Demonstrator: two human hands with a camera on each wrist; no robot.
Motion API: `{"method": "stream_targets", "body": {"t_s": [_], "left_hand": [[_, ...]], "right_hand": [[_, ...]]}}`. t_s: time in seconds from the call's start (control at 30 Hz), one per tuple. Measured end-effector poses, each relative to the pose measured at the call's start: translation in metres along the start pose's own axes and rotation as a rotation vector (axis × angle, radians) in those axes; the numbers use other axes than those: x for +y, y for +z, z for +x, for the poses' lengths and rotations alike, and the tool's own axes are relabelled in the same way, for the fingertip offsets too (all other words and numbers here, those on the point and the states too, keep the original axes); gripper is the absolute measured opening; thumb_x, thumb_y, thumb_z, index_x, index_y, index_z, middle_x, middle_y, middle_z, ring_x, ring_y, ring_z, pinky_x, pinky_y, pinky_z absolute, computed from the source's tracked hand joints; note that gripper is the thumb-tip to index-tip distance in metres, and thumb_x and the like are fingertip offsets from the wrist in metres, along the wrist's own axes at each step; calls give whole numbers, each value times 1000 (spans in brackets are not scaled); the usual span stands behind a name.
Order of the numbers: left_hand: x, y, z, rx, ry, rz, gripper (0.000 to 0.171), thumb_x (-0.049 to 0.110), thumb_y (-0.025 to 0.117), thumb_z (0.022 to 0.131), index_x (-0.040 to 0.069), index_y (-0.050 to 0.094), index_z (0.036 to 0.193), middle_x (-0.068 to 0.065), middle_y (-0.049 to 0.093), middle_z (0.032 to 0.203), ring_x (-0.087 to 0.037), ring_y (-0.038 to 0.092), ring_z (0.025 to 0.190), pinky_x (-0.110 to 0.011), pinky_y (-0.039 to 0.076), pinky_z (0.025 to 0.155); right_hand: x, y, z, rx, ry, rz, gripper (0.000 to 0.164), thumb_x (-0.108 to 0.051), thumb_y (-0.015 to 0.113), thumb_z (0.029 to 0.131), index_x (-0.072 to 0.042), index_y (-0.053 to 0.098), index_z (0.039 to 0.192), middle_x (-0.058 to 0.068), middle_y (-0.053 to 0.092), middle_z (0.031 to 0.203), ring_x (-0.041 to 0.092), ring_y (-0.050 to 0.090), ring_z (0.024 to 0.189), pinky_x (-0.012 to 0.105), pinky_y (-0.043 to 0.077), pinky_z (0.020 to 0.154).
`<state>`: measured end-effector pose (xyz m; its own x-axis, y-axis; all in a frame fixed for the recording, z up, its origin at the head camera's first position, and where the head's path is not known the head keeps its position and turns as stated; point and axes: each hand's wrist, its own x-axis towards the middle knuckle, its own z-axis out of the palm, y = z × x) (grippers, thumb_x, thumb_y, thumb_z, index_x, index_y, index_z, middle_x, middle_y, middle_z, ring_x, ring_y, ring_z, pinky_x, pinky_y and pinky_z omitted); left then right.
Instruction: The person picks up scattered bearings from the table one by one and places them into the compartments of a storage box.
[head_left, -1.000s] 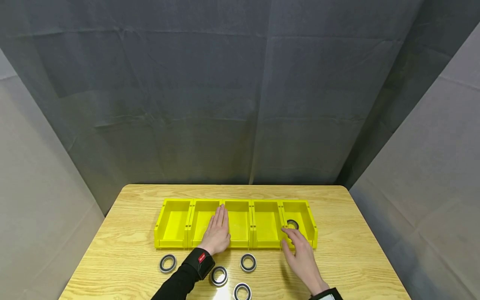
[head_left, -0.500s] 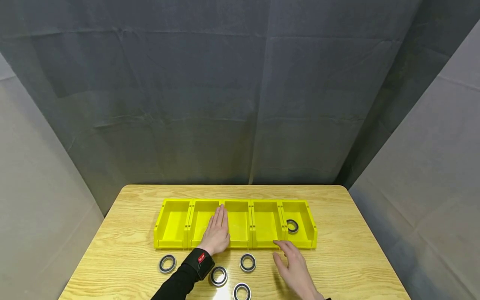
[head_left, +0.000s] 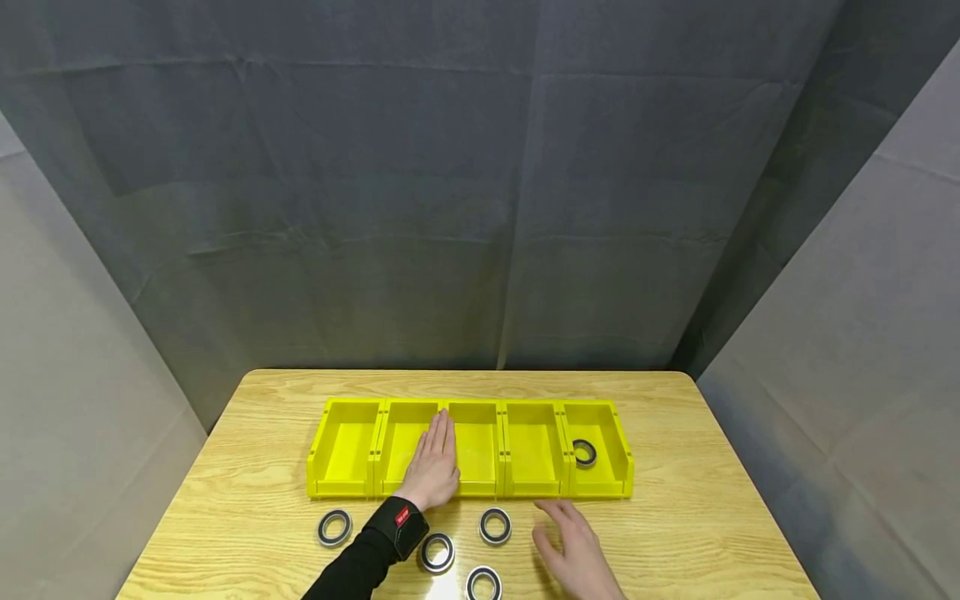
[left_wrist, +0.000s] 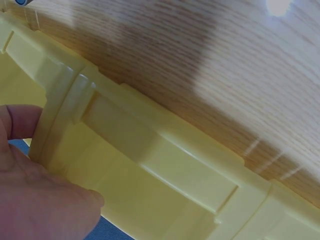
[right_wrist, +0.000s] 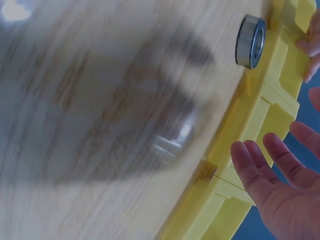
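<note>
A row of joined yellow bins [head_left: 534, 492] stands across the table. My left hand [head_left: 431, 475] lies with straight fingers along the divider between two middle bins; in the left wrist view its thumb and a finger sit on either side of that wall. In front of the bins, my right hand [head_left: 573, 550] hovers with relaxed, spread fingers and holds nothing. One bearing [head_left: 584, 453] lies inside the rightmost bin. Nearest to my right hand is a bearing [head_left: 495, 527] on the table, also a steel bearing [right_wrist: 250, 42] in the right wrist view.
More bearings lie on the wooden table [head_left: 225, 517]: one bearing [head_left: 334, 527] at the left, one bearing [head_left: 437, 552] by the left wrist, and one bearing [head_left: 483, 584] at the bottom edge. A grey curtain [head_left: 480, 208] hangs behind the table.
My right hand has drawn back from the rightmost bin, toward me and to the left, uncovering the bearing in it. My left hand stays in place.
</note>
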<state>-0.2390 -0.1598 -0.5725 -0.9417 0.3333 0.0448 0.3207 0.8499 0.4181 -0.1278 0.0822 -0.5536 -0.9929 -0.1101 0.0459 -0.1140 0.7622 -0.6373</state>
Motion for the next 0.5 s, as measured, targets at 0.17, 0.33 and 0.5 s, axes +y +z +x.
{"method": "stream_targets", "body": {"t_s": [0.17,0.33,0.5], "left_hand": [[-1,2,1,16,13,-28,73,9,56,95,-13,20,155,-29,12,167,-45,17,154,-60,23,123],[-5,7,3,25,15,-12,75,11,57,96,-10,19,156,-26,10,168,-43,16,155,-58,22,124],[-6,9,3,29,11,-6,75,12,57,96,-9,19,157,-24,9,168,-42,14,156,-56,21,125]], "right_hand": [[1,5,-2,-1,-40,-3,38,-16,69,91,-3,65,127,8,66,121,32,64,111,55,54,93],[1,8,-3,24,-84,-21,40,-16,70,90,-3,65,127,6,66,118,29,65,107,52,56,90],[1,10,-3,-16,-85,-9,42,-18,69,91,-2,63,129,9,65,120,31,64,109,55,55,91]]}}
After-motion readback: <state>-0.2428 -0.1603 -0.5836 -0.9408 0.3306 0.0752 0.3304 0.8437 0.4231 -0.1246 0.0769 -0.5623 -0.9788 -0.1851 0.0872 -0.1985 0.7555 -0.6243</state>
